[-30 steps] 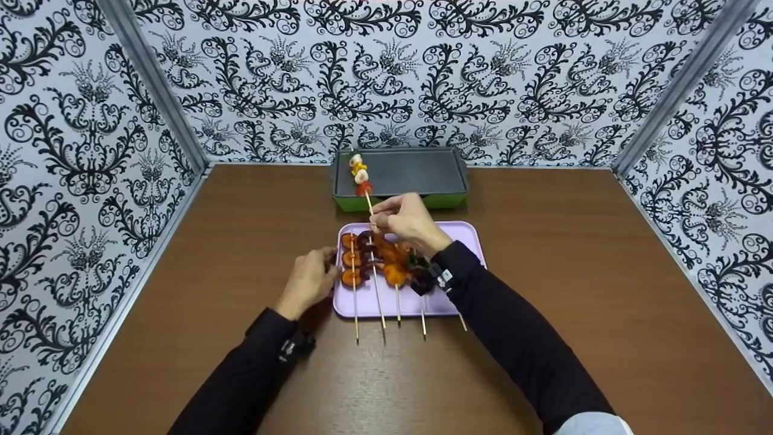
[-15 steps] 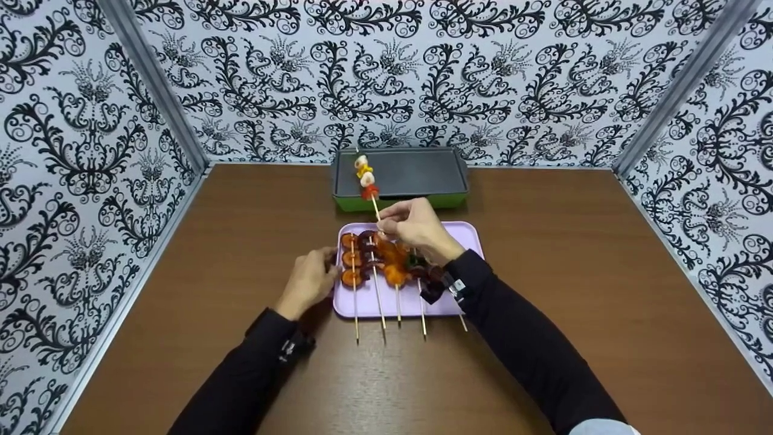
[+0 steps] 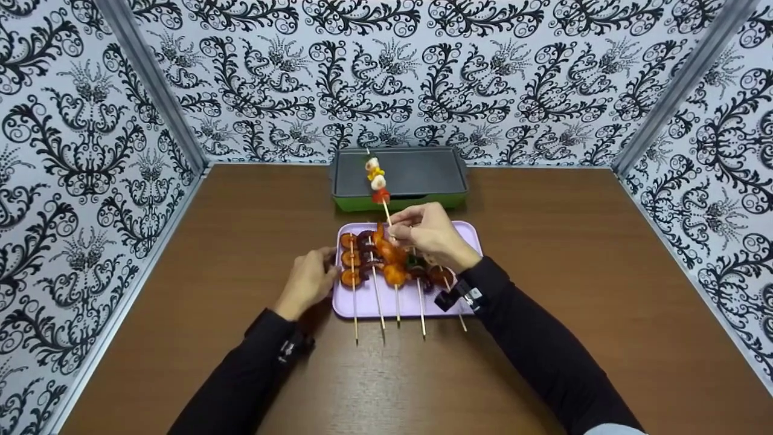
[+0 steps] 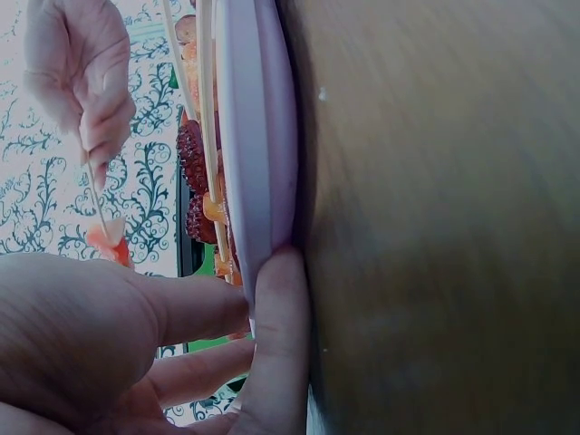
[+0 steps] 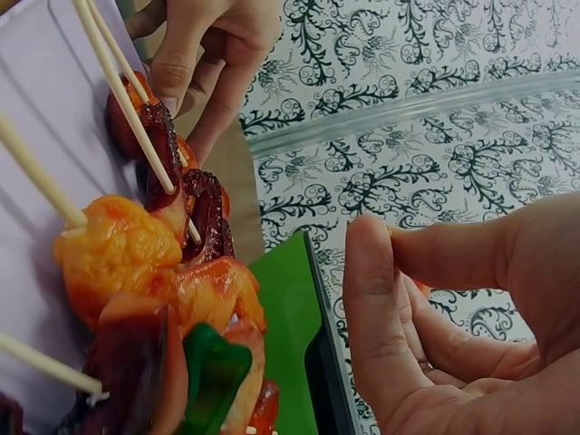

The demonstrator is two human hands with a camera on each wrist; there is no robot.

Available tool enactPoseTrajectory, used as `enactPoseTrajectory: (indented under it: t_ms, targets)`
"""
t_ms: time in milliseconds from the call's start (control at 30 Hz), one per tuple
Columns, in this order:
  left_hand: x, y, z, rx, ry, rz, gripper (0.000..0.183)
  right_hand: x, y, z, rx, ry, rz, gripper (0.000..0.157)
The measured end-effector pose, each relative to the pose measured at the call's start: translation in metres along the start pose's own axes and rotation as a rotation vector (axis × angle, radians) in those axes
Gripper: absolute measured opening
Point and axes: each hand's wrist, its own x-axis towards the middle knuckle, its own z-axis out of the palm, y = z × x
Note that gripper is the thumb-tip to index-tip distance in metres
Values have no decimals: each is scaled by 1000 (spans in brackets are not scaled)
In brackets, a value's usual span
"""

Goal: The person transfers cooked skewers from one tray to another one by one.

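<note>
My right hand [image 3: 433, 231] pinches the bare stick end of a skewer [image 3: 378, 182] between thumb and fingers. Red, white and yellow pieces are threaded on it, and it points up and away over the front of a griddle. Below that hand lies a lilac tray [image 3: 409, 307] bearing several other skewers. They carry orange slices [image 3: 351, 259], dark tentacle pieces [image 5: 207, 213] and a glossy orange chunk [image 3: 395, 275]. At the tray's left edge my left hand [image 3: 309, 278] grips the rim, a finger [image 4: 283, 308] against its outer side. My right forearm partly hides the rightmost skewers.
Behind the tray stands the griddle [image 3: 423, 172], with a dark flat top and a green base [image 3: 447, 202]. Several skewer sticks [image 3: 356, 332] jut past the tray's front edge over the brown table [image 3: 574, 254]. Patterned walls [image 3: 386, 78] enclose the back and sides.
My right hand has moved to the right and slightly nearer, carrying the skewer with it. The left hand stays at the tray's rim.
</note>
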Motion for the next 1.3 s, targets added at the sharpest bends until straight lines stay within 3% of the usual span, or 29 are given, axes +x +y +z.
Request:
enactPoseTrajectory:
  t_ms: [467,733,967,1300]
  targets:
    - [-1,0,-1,-18,-29,-32,50,-26,5,-19,-16,-14,0,33]
    - [2,-6,4,25,41,70,45,-40,9,-30,42,-14,27,30]
    - [-1,0,1,17,16,25,45,-50,19,-40,-18,-16,-8,30]
    - [1,0,2,32,15,29,46,-66,28,-52,-71,-6,-1,30]
